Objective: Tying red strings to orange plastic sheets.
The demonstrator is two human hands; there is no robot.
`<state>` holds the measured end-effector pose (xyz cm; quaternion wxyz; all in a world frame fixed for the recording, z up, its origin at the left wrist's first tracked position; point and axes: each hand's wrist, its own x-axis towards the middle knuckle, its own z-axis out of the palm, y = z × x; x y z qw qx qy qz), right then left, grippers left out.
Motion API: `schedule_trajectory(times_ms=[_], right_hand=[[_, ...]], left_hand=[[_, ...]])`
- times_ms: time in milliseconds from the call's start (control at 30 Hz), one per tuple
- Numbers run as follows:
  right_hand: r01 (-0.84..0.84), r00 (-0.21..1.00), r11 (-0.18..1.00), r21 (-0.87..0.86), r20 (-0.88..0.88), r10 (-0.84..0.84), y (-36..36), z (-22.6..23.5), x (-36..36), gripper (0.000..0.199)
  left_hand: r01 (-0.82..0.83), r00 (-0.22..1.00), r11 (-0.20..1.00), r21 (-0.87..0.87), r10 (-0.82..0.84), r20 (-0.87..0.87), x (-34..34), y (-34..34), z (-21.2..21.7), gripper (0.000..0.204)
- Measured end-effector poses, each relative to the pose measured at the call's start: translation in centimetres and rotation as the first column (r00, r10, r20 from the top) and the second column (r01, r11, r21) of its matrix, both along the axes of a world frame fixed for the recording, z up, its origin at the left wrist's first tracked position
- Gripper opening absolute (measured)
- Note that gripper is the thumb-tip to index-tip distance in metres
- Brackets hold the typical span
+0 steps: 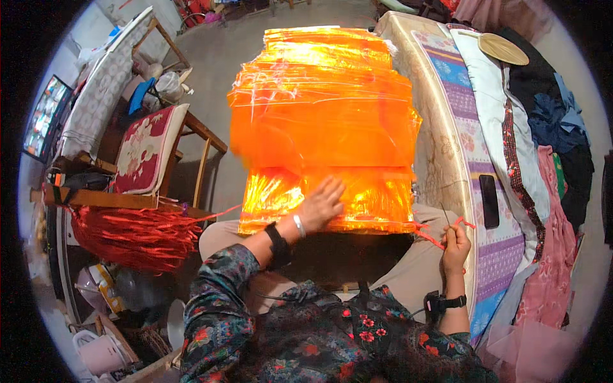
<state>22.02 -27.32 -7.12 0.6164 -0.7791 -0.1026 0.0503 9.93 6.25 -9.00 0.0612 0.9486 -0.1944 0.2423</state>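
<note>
Your right hand (456, 244) pinches a red string (440, 233) shut between fingertips; your left hand (321, 203) lies flat, fingers spread, on the orange foil sheets (325, 121)

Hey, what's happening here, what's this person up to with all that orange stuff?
A seated person has a tall stack of shiny orange foil sheets in front of them, over their lap. Their left hand lies flat on the sheet nearest them, pressing it down. Their right hand is off to the side by the bed, pinching a thin red string. A big bundle of red strings hangs from a wooden chair on their left.
</note>
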Motion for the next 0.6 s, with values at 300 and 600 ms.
schedule_trajectory(times_ms=[300,600], right_hand=[[-0.09,0.979,0.985,-0.147,0.171,0.115,1.8,2.1,1.2,0.013],[0.038,0.652,0.693,-0.72,0.543,0.528,11.7,3.6,-1.1,0.027]], left_hand=[[-0.287,0.957,0.929,-0.232,0.288,-0.03,-0.7,-5.7,3.6,0.023],[-0.625,0.688,0.777,-0.075,0.504,-0.522,-3.3,-2.1,2.4,0.022]])
